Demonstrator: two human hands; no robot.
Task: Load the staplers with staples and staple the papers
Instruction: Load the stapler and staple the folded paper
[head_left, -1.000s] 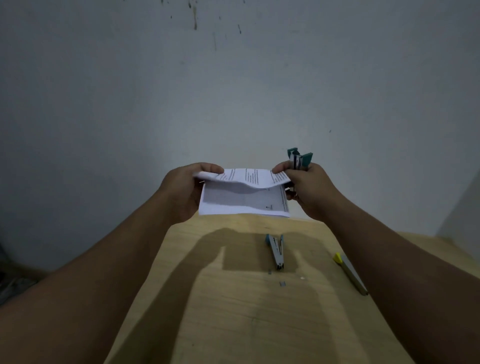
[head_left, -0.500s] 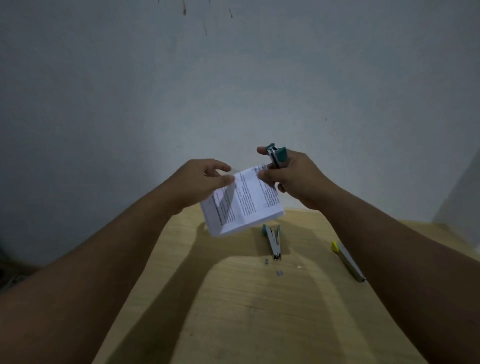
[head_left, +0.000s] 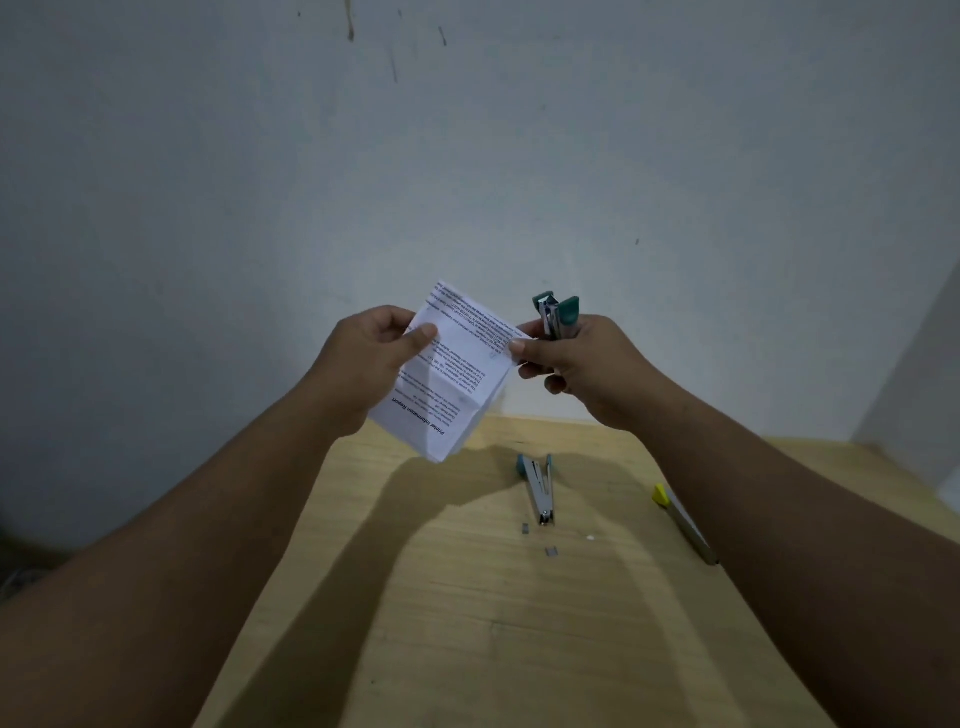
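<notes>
Your left hand (head_left: 371, 358) pinches the upper left edge of the folded papers (head_left: 451, 374), thumb on the printed face and the other fingers hidden behind the sheets. Your right hand (head_left: 582, 366) does two jobs: thumb and forefinger nip the papers' right corner, while the remaining fingers curl around a teal stapler (head_left: 555, 318). Only the stapler's top end clears your fist, its two arms slightly spread; the rest is buried in your palm, so whether it holds staples cannot be told. The papers hang in the air above the far edge of the wooden table (head_left: 467, 623), tilted with their lower corner pointing down. One heading reads "Printer Information Report", seen upside down; the smaller lines above it are too fine to read.

A second stapler (head_left: 539, 488) lies on the table towards the far edge, opened in a narrow V with blue-green caps at its far end. Just in front of its near tip lie two small staple strips (head_left: 550, 552), apart from each other. A third stapler with a yellow tip (head_left: 684, 522) lies near the right edge, its near end cut off by your right forearm. The near end of the table falls outside the view.
</notes>
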